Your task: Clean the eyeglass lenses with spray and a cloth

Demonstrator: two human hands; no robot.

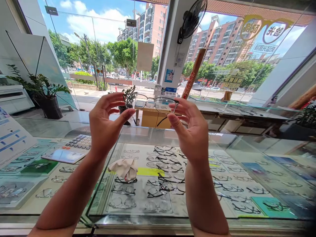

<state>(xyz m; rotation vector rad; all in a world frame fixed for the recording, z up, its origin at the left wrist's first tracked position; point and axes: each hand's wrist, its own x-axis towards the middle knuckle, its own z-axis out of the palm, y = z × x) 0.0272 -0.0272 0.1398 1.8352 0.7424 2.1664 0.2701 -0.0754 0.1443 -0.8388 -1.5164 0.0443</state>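
1. Head view: observe the glasses [154,99] raised above the counter [148,220], between your two hands.
2. Note the long axis: the frame runs side to side, nearly level, from your left hand [106,123] to your right hand [192,130].
3. Check each grip: both hold the glasses, one at each end. Exact thumb contact on the left cannot be told.
4. Neither hand is nearer; a dark temple [161,121] slants down and leftward from your right grip.
5. Locate the cloth [125,168] below, well apart, nearer your left hand.
6. Observe open air between your forearms; the counter's near edge crosses beneath them.
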